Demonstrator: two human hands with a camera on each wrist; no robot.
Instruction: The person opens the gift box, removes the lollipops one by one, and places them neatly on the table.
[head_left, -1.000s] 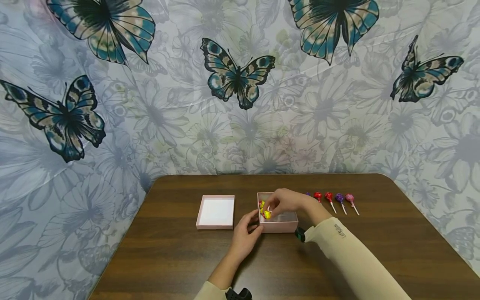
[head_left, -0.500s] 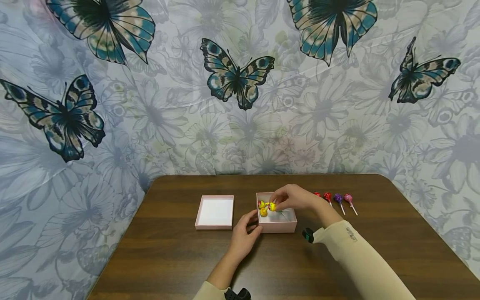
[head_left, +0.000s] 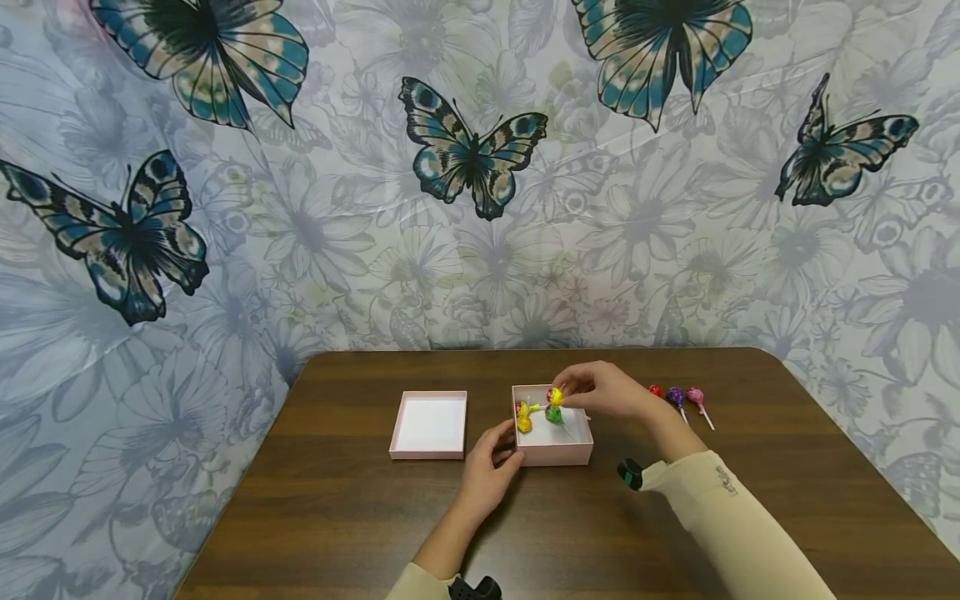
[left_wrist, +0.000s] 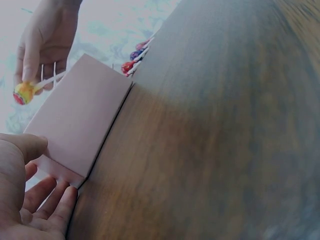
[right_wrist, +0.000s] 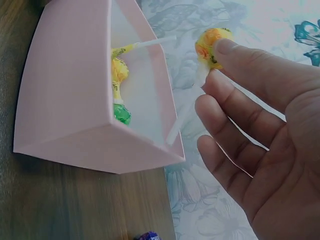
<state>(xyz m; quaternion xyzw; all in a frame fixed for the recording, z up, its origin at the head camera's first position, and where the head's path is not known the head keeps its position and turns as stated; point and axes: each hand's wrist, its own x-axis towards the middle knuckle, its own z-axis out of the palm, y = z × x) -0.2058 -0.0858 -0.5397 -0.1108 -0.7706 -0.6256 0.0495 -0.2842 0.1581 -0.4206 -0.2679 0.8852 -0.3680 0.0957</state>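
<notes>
My right hand [head_left: 609, 392] pinches a yellow-and-red wrapped lollipop [right_wrist: 209, 45] between thumb and index finger, over the back part of an open pink box [head_left: 557, 455]. In the right wrist view its white stick slants down, and the other fingers are bent beside it. Inside the box lie yellow lollipops [head_left: 524, 424] at the left and a green one [right_wrist: 121, 114] nearer the middle. My left hand [head_left: 489, 473] holds the box by its front left corner, thumb on the front wall and fingers along the left side, as the left wrist view shows.
A shallow pink-rimmed lid [head_left: 427, 427], white inside, lies left of the box on the brown table [head_left: 337, 508]. Right of the box, partly behind my right forearm, lie red [head_left: 655, 389], purple [head_left: 676, 395] and pink [head_left: 697, 395] lollipops. A butterfly-patterned cloth [head_left: 345, 275] hangs behind.
My right hand has risen from inside the box and moved back and right, with the yellow-and-red lollipop in its fingers. The green lollipop has come into sight. My left hand stays at the corner.
</notes>
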